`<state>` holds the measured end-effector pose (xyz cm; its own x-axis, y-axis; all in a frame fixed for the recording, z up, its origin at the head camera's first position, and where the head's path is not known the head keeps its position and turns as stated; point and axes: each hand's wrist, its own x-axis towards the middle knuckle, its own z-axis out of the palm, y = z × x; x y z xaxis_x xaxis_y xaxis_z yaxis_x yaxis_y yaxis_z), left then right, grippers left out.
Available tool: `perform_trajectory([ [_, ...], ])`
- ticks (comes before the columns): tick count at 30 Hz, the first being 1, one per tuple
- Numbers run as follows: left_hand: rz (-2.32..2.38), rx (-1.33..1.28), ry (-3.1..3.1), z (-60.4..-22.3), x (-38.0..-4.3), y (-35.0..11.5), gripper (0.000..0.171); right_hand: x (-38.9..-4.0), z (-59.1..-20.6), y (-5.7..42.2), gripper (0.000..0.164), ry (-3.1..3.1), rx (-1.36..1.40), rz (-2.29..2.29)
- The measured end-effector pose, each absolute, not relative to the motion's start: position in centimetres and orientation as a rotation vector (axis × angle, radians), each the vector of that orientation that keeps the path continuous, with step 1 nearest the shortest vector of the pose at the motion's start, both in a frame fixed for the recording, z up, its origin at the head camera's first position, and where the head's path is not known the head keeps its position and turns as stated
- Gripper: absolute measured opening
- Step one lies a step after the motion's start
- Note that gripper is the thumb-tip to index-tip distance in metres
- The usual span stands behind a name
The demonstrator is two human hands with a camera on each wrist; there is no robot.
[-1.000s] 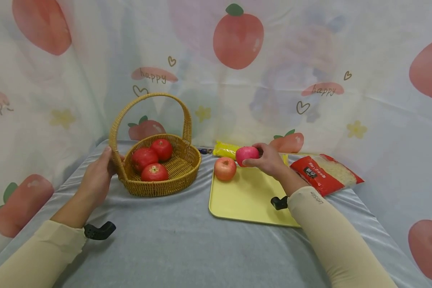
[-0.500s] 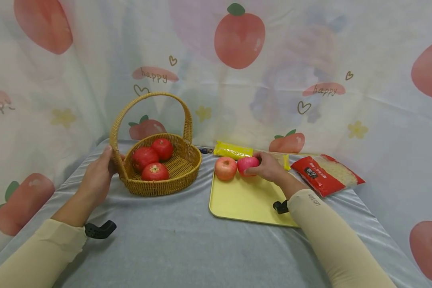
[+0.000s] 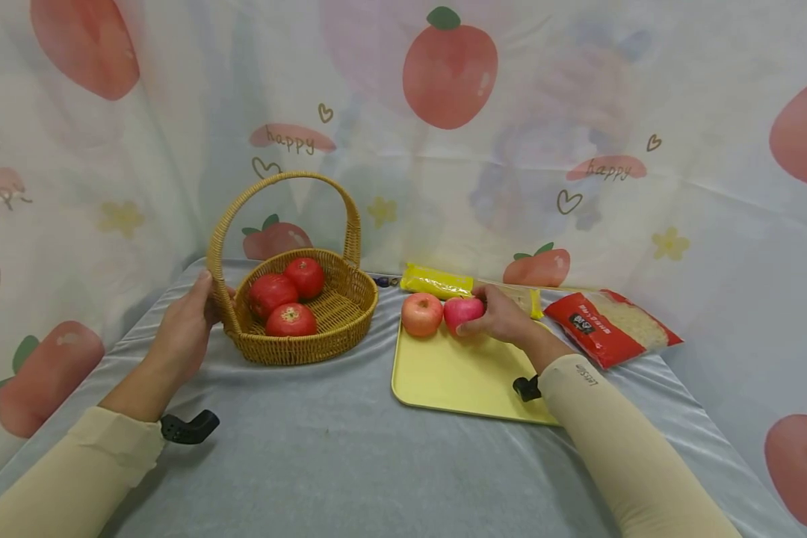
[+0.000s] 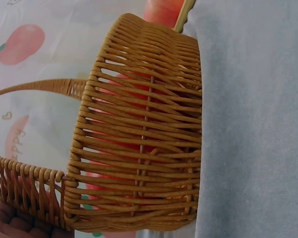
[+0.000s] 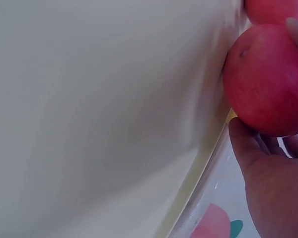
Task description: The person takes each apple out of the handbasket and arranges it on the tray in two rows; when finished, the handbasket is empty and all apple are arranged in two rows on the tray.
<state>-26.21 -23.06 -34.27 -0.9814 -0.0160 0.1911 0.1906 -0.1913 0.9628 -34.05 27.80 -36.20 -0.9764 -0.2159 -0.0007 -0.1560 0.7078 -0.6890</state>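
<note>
In the head view, my left hand (image 3: pixel 183 332) holds the wicker basket (image 3: pixel 302 350) at the left foot of its arched handle (image 3: pixel 279 179). Its fingertips are partly hidden behind the weave in the left wrist view. Several round red fruits (image 3: pixel 291 320) lie in the basket's left half. My right hand (image 3: pixel 507 320) grips a pink-red apple (image 3: pixel 461 312) at the far edge of the yellow tray (image 3: pixel 457 373), thumb on the near side. Just left of that apple sits a paler, orange-pink apple (image 3: pixel 421 314) on the tray. The right wrist view shows the gripped apple (image 5: pixel 268 82) close to the tray.
Behind the tray lies a yellow packet (image 3: pixel 437 282), with a clear-wrapped part to its right. A red bag (image 3: pixel 608 326) with a see-through window rests at the tray's right. Small dark items (image 3: pixel 385 282) lie between basket and packet. A printed curtain closes off the back.
My right hand has lowered the pink-red apple onto the tray's far edge, beside the paler apple. The left hand has stayed at the basket handle.
</note>
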Motion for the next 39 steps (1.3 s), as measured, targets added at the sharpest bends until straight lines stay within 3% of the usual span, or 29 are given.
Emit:
perform_trajectory([
  [11,-2.327,-0.222,-1.879,-34.3,-26.2,-22.9,0.04,-33.4,-35.6,27.6,0.094,2.771,-0.295,-1.189],
  [39,-2.301,-0.247,-1.9,-34.3,-26.3,-23.0,0.041,-32.9,-30.9,25.0,0.082,2.726,-0.459,-1.312],
])
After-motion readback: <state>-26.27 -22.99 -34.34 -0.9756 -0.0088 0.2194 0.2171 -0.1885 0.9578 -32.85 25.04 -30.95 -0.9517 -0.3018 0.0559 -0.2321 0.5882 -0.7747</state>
